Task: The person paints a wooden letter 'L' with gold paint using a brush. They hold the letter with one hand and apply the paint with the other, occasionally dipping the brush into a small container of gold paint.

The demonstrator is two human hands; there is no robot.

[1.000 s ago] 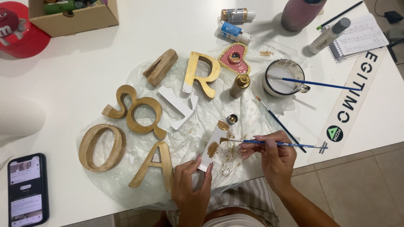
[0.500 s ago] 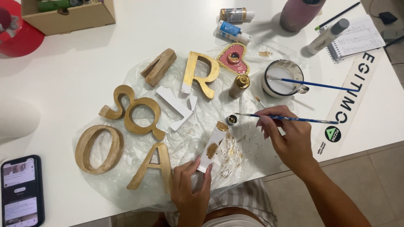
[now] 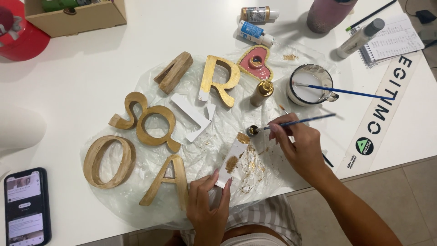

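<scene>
While the right hand [image 3: 302,148] pinches a thin blue brush [image 3: 296,122], its long axis runs left–right, tip dipped in a small gold cap [image 3: 253,131]. The left hand [image 3: 207,202] grips a white piece [image 3: 232,160] — gold-smeared, near the table's [image 3: 82,68] front edge.

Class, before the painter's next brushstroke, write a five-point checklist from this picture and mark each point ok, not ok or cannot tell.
1. Left hand grips the white wooden piece with gold patches by its lower end: ok.
2. Right hand holds the thin blue-handled brush: ok.
3. Brush tip sits at the small open gold paint cap: ok.
4. Paint loaded on the bristles: cannot tell.
5. Clear plastic sheet lies under the piece, shielding the white table: ok.
</scene>
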